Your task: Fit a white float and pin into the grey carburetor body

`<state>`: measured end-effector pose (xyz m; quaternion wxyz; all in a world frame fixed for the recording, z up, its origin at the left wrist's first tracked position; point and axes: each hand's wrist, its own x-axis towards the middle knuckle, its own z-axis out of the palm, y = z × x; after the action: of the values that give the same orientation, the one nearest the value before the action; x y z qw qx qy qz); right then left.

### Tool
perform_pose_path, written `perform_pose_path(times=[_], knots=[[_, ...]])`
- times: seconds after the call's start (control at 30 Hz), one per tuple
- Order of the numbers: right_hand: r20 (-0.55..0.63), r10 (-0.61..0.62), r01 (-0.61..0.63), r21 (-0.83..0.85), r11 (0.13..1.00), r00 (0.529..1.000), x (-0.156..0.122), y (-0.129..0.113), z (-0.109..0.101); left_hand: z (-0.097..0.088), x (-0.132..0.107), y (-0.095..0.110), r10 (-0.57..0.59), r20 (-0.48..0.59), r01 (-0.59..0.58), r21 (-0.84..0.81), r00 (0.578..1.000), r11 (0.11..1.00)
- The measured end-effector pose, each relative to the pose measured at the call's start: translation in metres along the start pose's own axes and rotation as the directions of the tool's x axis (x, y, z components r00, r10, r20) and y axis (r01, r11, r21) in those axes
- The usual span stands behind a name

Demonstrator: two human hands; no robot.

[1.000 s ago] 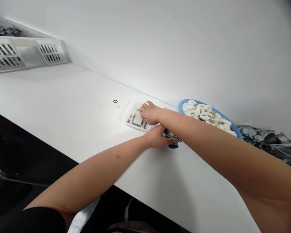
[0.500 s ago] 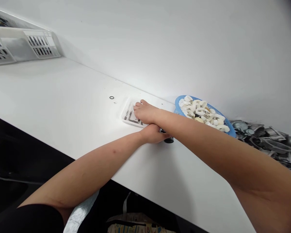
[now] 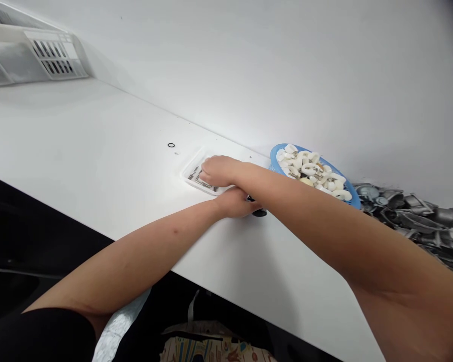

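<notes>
right hand (image 3: 217, 171) in clear tray (image 3: 189, 176) – small pins | blue basket (image 3: 277, 153) – white rings

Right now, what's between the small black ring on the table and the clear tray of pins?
Head view: only bare white table between the black ring and the clear tray, plus a tiny pale speck beside the ring.

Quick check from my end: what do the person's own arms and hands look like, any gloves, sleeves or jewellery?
Both hands, the left hand and the right hand, are bare, with no gloves. No rings or watch show. Both forearms are uncovered. A black sleeve edge shows at the left upper arm; the right arm shows no sleeve in view.
</notes>
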<state>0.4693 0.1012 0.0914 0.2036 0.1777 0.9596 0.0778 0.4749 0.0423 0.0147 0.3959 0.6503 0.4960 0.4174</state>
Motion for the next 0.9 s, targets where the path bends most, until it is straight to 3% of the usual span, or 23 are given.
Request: perform_pose_path(times=[0.1,0.2,0.3,0.37,0.47,0.53,0.63,0.9], knots=[[-0.074,0.056,-0.047,0.107,0.993,0.996,-0.019,0.015,-0.012,-0.001,-0.004,0.005,0.0,0.002,0.0,0.049,1.0,0.999],[-0.218,0.128,-0.059,0.301,0.952,0.968,-0.056,0.032,-0.015,-0.002,-0.003,0.005,-0.01,-0.003,0.01,0.052,1.0,0.999],[-0.399,0.228,0.011,0.515,0.857,0.888,-0.107,0.039,-0.003,-0.002,-0.002,0.003,-0.025,-0.006,0.025,0.041,1.0,0.999],[-0.467,0.301,0.01,0.554,0.833,0.832,-0.145,0.038,0.012,-0.001,-0.002,0.004,-0.049,0.0,0.049,0.03,0.999,0.998],[-0.42,0.384,-0.095,0.563,0.821,0.822,-0.197,0.036,0.038,-0.001,-0.004,0.006,-0.07,0.009,0.07,0.0,0.997,0.998],[-0.364,0.378,-0.12,0.566,0.816,0.851,-0.22,0.038,0.057,0.0,-0.006,0.006,-0.05,0.006,0.05,-0.016,0.999,0.999],[-0.359,0.364,-0.115,0.557,0.822,0.859,-0.232,0.044,0.081,0.002,-0.005,0.003,-0.024,-0.005,0.024,-0.037,1.0,0.999],[-0.424,0.372,-0.152,0.468,0.87,0.826,-0.211,0.045,0.113,0.007,-0.006,0.0,0.01,0.024,-0.008,-0.081,1.0,0.997]])
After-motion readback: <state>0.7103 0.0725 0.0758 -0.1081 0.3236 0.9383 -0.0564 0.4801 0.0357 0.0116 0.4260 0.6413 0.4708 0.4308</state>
